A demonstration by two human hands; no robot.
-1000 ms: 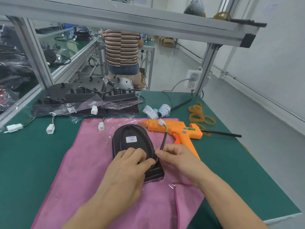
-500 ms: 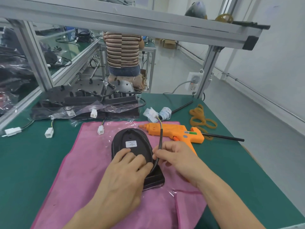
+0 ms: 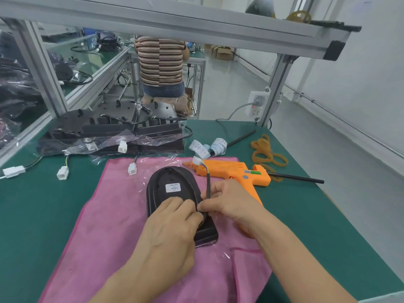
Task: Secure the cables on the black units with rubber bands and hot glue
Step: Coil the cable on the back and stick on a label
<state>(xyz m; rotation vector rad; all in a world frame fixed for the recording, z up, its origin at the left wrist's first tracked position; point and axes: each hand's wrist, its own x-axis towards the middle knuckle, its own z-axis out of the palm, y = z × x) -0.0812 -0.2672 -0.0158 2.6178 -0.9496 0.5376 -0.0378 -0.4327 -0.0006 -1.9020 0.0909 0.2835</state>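
A black oval unit (image 3: pixel 172 189) with a white label lies on a pink cloth (image 3: pixel 105 232) in front of me. My left hand (image 3: pixel 172 232) presses down on the unit's near half, fingers laid flat. My right hand (image 3: pixel 227 202) pinches the unit's black sheathed cable (image 3: pixel 208 182), which stands up from the unit's right edge and ends in a white connector (image 3: pixel 197 160). An orange hot glue gun (image 3: pixel 236 173) lies just behind my right hand. Tan rubber bands (image 3: pixel 265 152) sit on the green table at the right.
A stack of black units in clear bags (image 3: pixel 113 132) with loose white connectors (image 3: pixel 63 173) lies at the back left. Label rolls (image 3: pixel 207 147) sit behind the glue gun. Aluminium frame posts (image 3: pixel 273 84) stand at the table's back edge. A person in a striped shirt (image 3: pixel 160 62) sits beyond.
My right hand has bent the cable upward and in toward the unit's right edge, so the white connector now stands over the glue gun's nozzle. My left hand stays pressed on the unit.
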